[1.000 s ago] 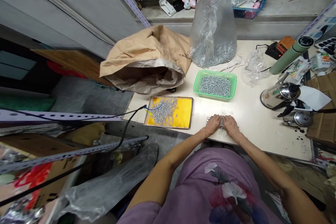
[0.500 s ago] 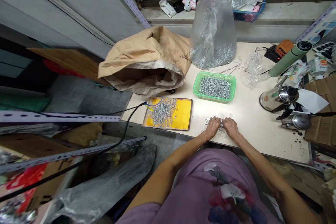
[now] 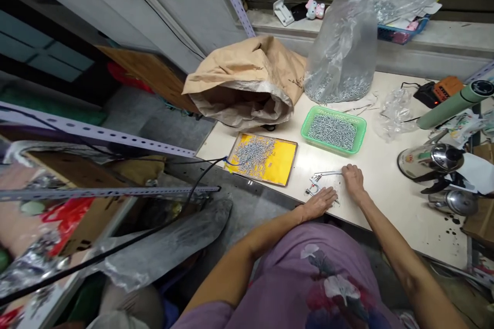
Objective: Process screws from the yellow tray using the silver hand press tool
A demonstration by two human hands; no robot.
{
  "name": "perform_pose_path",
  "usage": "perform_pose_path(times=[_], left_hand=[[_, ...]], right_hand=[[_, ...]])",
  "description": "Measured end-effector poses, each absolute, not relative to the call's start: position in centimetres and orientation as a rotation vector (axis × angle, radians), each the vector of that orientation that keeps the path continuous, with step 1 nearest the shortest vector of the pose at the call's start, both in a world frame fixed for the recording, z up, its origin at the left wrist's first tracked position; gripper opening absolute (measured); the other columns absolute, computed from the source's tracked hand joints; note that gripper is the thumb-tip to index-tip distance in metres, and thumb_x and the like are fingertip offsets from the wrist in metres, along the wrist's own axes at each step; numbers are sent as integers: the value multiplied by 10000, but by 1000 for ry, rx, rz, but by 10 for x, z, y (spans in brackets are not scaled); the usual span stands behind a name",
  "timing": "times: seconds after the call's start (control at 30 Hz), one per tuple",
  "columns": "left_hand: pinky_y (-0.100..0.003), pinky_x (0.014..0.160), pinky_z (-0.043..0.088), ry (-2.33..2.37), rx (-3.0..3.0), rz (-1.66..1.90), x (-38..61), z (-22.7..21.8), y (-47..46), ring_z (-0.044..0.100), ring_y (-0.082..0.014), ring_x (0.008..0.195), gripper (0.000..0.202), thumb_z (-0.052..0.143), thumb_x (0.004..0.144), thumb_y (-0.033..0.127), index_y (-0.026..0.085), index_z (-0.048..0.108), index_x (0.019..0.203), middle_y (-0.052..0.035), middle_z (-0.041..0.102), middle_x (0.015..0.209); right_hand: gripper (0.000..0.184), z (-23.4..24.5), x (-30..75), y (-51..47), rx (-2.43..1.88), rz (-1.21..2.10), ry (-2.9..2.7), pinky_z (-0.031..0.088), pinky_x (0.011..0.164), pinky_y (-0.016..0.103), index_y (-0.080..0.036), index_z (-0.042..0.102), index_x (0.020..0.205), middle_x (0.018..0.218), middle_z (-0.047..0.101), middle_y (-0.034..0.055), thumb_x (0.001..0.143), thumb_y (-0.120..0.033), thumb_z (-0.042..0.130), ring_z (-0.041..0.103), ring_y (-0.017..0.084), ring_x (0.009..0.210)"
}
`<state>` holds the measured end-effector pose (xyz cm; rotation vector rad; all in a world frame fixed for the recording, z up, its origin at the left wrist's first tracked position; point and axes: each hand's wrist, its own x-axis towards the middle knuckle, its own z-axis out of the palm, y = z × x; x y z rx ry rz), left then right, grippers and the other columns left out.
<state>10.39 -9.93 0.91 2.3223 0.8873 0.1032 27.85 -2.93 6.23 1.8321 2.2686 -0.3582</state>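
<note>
On the table point(image 3: 389, 205) in front of me lies a small metal fixture point(image 3: 314, 185) with a thin metal bar point(image 3: 328, 172) running to the right from it. My right hand point(image 3: 352, 179) is closed at the bar's right end, fingers curled. Close to the fixture's near side, my left hand point(image 3: 319, 203) lies low over the tabletop with its fingers stretched out. Small bits under and beside its fingertips are too small to name. A yellow tray point(image 3: 283, 162) with a pile of screws point(image 3: 252, 154) sits to the left.
Behind my hands stands a green basket point(image 3: 360, 133) full of screws. A brown paper sack point(image 3: 239, 67) and a clear plastic bag point(image 3: 341, 46) of screws are farther back. To the right are a kettle point(image 3: 420, 162) and a green flask point(image 3: 451, 105).
Both hands were close together at the metal piece; now they are apart, the right farther away from my body, the left flattened nearer me. The bar now shows. The view has shifted left.
</note>
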Motion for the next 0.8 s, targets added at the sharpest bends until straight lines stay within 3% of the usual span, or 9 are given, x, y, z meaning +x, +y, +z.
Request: perform_pose_path(times=[0.23, 0.33, 0.43, 0.53, 0.63, 0.8], left_hand=[[-301, 960, 433, 1188, 2181, 199, 65, 17, -104, 504, -191, 1169, 318, 424, 903, 248, 199, 586, 1173, -109, 598, 1195], [-308, 913, 456, 1344, 2163, 225, 20, 23, -100, 550, -191, 1024, 268, 425, 899, 207, 191, 615, 1088, -104, 622, 1041], [-333, 879, 462, 1802, 2063, 290, -25, 29, -79, 550, -192, 926, 211, 431, 897, 167, 171, 632, 963, -88, 608, 915], [-339, 863, 458, 2206, 1844, 275, -53, 31, -49, 545, -204, 936, 203, 436, 893, 140, 133, 629, 959, -104, 596, 936], [-332, 828, 451, 2312, 1707, 145, -64, 31, -26, 546, -217, 935, 207, 433, 891, 133, 112, 634, 937, -123, 594, 964], [-311, 800, 435, 2259, 1649, 5, -69, 28, -16, 560, -217, 933, 240, 405, 897, 126, 113, 645, 890, -132, 602, 1000]], right_hand=[[232, 65, 201, -46, 1096, -538, 2715, 359, 819, 303, -219, 643, 980, 1037, 610, 79, 871, -111, 470, 493, 198, 1001], [235, 58, 184, -50, 929, -489, 2755, 380, 829, 306, -176, 655, 922, 978, 625, 87, 863, -67, 455, 523, 193, 971], [269, 52, 182, -49, 850, -448, 2768, 397, 806, 294, -150, 651, 906, 916, 630, 90, 877, -41, 407, 547, 183, 913], [262, 52, 183, -49, 898, -454, 2758, 406, 779, 277, -152, 640, 914, 919, 628, 85, 862, -21, 419, 553, 175, 875], [250, 63, 185, -44, 1072, -488, 2832, 416, 745, 265, -175, 630, 933, 911, 618, 72, 877, -56, 418, 544, 170, 848], [298, 106, 208, 1, 1839, -428, 3047, 453, 738, 287, -163, 612, 1053, 946, 585, 90, 923, -145, 344, 533, 179, 872]])
